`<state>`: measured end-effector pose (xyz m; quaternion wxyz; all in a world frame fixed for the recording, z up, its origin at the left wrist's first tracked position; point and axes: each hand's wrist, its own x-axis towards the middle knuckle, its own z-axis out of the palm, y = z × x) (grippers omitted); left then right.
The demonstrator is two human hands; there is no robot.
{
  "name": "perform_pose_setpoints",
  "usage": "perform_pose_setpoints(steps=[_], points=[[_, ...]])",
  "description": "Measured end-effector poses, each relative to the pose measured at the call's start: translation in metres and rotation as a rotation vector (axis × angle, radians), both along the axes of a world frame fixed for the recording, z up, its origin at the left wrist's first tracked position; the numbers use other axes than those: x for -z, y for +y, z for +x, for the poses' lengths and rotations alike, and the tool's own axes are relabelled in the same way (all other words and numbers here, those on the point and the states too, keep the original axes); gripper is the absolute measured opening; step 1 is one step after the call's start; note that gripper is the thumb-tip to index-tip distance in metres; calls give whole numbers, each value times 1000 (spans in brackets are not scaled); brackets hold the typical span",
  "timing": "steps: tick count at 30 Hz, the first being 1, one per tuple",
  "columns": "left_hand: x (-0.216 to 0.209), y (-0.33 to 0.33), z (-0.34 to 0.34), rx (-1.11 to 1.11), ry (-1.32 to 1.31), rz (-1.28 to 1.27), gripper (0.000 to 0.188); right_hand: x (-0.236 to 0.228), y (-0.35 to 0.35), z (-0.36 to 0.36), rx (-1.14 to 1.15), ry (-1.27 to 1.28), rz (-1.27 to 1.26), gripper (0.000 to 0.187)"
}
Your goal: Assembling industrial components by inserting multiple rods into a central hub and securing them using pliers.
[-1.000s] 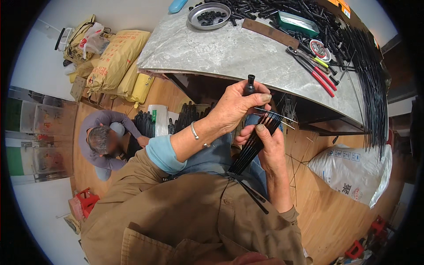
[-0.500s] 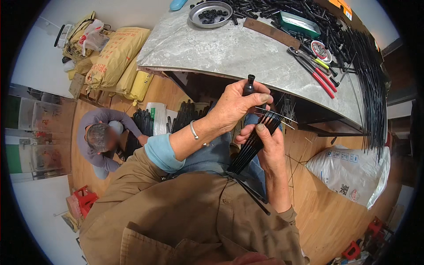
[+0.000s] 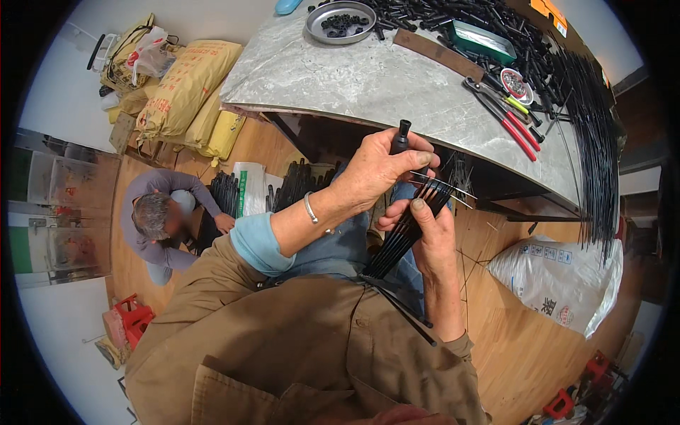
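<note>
My left hand (image 3: 386,166), with a silver bangle at the wrist, is closed around a short black tube (image 3: 404,129) that flares at its top. Just below it, my right hand (image 3: 433,237) grips a bundle of thin black ribs (image 3: 400,244) resembling a folded umbrella frame, thumb on top. Thin metal wires (image 3: 462,197) cross the upper end of the ribs and stick out to the right. The bundle slants down toward my lap, where its loose ends rest against my brown jacket (image 3: 283,340). My fingers hide where tube and ribs meet.
Ahead stands a grey marble-patterned table (image 3: 319,78) with a metal dish (image 3: 341,23), red-handled pliers (image 3: 520,134), a green box (image 3: 482,42) and heaped black parts. Another person (image 3: 159,219) crouches at left. Yellow sacks (image 3: 191,85) lean behind; a white sack (image 3: 559,276) lies right.
Both hands keep the same hold in nearly the same place. The view has shifted slightly, and the crouching person's head and hand have moved a little.
</note>
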<state>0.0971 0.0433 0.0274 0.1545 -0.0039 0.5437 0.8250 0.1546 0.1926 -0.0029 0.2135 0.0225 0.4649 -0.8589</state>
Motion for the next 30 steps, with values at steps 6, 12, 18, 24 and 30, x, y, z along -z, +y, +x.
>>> perform_pose_setpoints(steps=[6,12,18,24,30], points=[[-2,-1,0,5,-4,-5,21,3,-2,0,19,-5,-8,29],[-7,-3,1,13,16,-61,17,5,-6,1,82,17,91,30],[-6,-5,-2,38,34,-58,16,-2,-12,4,214,122,237,29],[-6,-7,-2,22,29,-130,28,1,-12,5,252,138,222,29],[-1,-10,25,62,-48,-169,32,-1,-14,5,279,131,223,25]])
